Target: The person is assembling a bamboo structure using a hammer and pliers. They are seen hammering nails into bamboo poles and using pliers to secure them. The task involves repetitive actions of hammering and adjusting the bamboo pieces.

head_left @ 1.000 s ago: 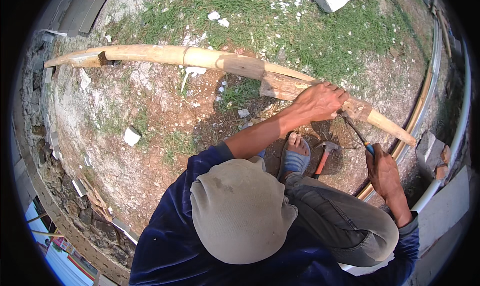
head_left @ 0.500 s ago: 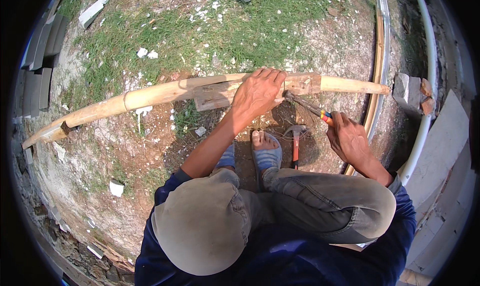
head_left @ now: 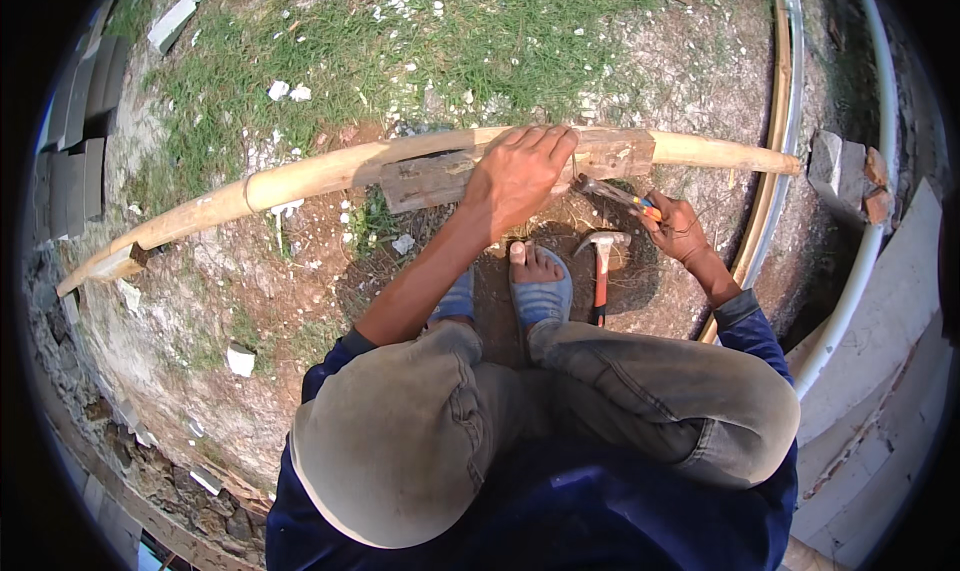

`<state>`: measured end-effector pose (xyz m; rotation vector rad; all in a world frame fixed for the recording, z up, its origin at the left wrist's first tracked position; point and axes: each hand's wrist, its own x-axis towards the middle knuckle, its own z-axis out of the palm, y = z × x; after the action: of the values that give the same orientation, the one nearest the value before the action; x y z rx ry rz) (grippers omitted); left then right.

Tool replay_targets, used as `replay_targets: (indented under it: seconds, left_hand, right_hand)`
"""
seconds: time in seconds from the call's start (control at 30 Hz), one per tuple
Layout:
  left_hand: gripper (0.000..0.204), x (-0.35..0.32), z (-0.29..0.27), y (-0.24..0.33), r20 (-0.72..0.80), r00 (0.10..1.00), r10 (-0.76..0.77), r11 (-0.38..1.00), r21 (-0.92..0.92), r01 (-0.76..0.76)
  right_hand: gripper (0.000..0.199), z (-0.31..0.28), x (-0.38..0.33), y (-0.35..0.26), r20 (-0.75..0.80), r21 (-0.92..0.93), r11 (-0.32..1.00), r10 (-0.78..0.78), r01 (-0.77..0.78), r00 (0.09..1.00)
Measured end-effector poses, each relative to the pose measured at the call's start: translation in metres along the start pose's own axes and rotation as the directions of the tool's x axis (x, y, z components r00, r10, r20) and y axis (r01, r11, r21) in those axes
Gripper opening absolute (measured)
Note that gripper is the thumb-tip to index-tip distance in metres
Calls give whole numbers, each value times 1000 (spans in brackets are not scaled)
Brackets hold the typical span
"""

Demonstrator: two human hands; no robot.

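Presently: pale pole point(head_left: 310, 179), crosswise; wooden block point(head_left: 425, 183) against it. Left hand point(head_left: 518, 176): fingers bent over block and pole. Right hand point(head_left: 676, 231), pole's near side: fingers wrapped round pliers-like tool point(head_left: 612, 193). Hammer point(head_left: 601, 283), same side. Grass point(head_left: 480, 66), beyond pole's far edge.

Sunlit grass point(head_left: 490, 71), pale bare soil point(head_left: 180, 356), white chips point(head_left: 278, 90), rough stonework point(head_left: 118, 449)

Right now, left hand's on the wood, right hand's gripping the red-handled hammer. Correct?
Not quite: the right hand grips a plier-like tool with coloured handles, not the hammer. The red-handled hammer lies beside the right sandal, as the head view shows. The left hand is on the wood, as you said.
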<state>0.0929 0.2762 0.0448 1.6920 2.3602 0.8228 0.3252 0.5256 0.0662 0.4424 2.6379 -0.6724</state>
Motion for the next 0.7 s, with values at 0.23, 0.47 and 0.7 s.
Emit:
replay_targets:
  seconds: [0.23,0.47,0.7]
  left_hand:
    - [79,-1,9,-4,64,997,35,993,108,-41]
    - [80,6,7,-1,45,998,44,982,180,-51]
    - [49,3,3,-3,24,1000,-1,982,187,-4]
  right_hand:
    - [52,-9,-51,-71,301,457,778,321,-431,898]
    - [33,-70,-40,-130,742,612,181,206,-770,638]
    - [32,-93,-36,-126,74,-367,930,38,-8,997]
